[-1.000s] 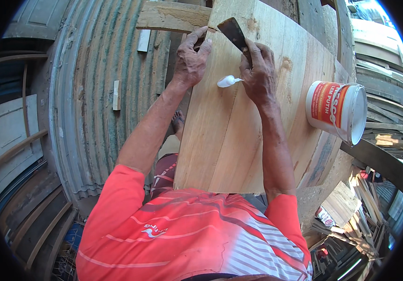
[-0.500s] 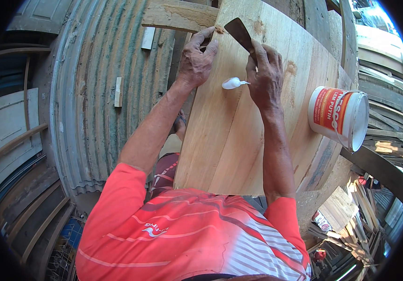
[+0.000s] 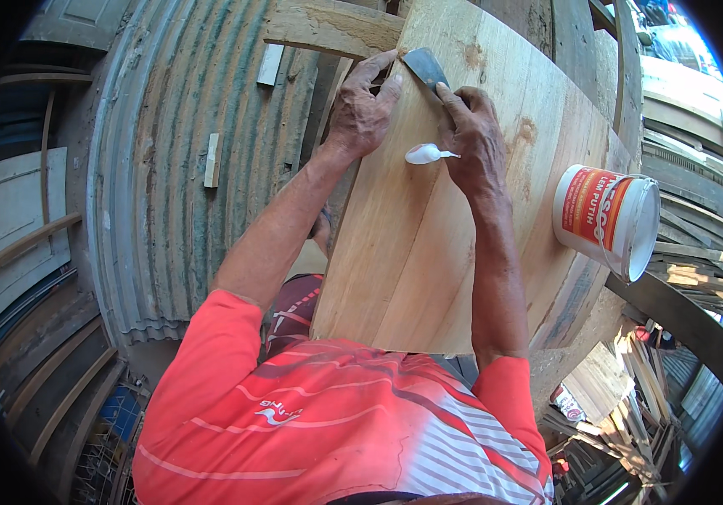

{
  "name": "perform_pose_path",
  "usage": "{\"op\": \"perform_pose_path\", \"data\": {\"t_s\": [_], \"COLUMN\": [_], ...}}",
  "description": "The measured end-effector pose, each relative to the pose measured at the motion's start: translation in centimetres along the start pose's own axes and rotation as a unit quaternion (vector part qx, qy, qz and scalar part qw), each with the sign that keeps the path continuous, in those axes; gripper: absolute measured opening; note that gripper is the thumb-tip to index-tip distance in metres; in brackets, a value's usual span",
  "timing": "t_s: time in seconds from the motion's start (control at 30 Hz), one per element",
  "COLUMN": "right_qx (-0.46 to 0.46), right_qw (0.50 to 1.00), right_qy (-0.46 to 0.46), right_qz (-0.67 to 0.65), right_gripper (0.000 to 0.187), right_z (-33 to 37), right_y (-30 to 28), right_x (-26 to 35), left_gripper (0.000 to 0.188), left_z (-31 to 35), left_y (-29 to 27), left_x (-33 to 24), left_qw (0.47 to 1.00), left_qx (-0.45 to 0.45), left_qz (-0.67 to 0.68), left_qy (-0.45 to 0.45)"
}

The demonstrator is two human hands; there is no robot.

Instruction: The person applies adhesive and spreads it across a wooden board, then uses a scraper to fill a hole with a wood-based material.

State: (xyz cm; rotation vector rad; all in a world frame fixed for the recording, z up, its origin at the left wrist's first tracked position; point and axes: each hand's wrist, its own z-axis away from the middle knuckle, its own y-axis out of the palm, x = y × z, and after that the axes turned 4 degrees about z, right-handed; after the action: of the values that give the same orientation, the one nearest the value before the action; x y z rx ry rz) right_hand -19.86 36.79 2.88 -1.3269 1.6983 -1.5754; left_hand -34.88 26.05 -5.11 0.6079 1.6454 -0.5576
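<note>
A broad panel of joined wooden boards [image 3: 395, 252] lies in front of me. My left hand [image 3: 363, 109] grips its left edge near the far corner, thumb and forefinger apart beside a small brown smear. In my right hand [image 3: 477, 139] is a putty knife [image 3: 424, 67], its dark flat blade slanting to the far left. The blade's tip meets the panel close to my left forefinger. A small white bottle with a thin nozzle [image 3: 425, 154] lies on the boards between my hands, its nozzle pointing toward my right hand.
A white and red bucket with a wire handle [image 3: 601, 219] stands at the panel's right. Corrugated metal sheeting [image 3: 176, 185] spreads on the left, with small wood offcuts [image 3: 211, 160] on it. A beam [image 3: 332, 29] runs along the far side. Scrap wood [image 3: 630, 404] is heaped at lower right.
The putty knife's blade has swung down from a raised tilt onto the panel, near the left fingers. The right hand has turned slightly with it; my left hand has barely moved.
</note>
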Motion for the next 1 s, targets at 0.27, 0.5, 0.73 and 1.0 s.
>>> {"op": "perform_pose_path", "data": {"t_s": [0.27,0.5,0.73,1.0], "right_qx": [-0.006,0.037,0.005,0.028], "right_qw": [1.000,0.999,1.000,0.999], "right_qy": [-0.004,-0.012,0.006,0.013], "right_qz": [0.010,0.000,-0.028,-0.031], "right_gripper": [0.042,0.043,0.045,0.044], "right_z": [-0.4,-0.7,-0.9,0.6], "right_y": [-0.2,-0.8,-1.7,-0.9], "right_x": [0.4,0.4,0.3,-0.3], "left_gripper": [0.041,0.042,0.042,0.042], "left_z": [0.2,0.1,0.1,0.2], "left_y": [-0.1,0.0,0.2,0.1], "left_x": [0.1,-0.2,0.1,0.0], "left_qw": [0.999,0.999,0.999,0.999], "left_qx": [-0.006,-0.003,-0.003,-0.007], "left_qz": [0.035,0.032,0.046,0.037], "left_qy": [-0.024,-0.021,-0.025,-0.031]}}
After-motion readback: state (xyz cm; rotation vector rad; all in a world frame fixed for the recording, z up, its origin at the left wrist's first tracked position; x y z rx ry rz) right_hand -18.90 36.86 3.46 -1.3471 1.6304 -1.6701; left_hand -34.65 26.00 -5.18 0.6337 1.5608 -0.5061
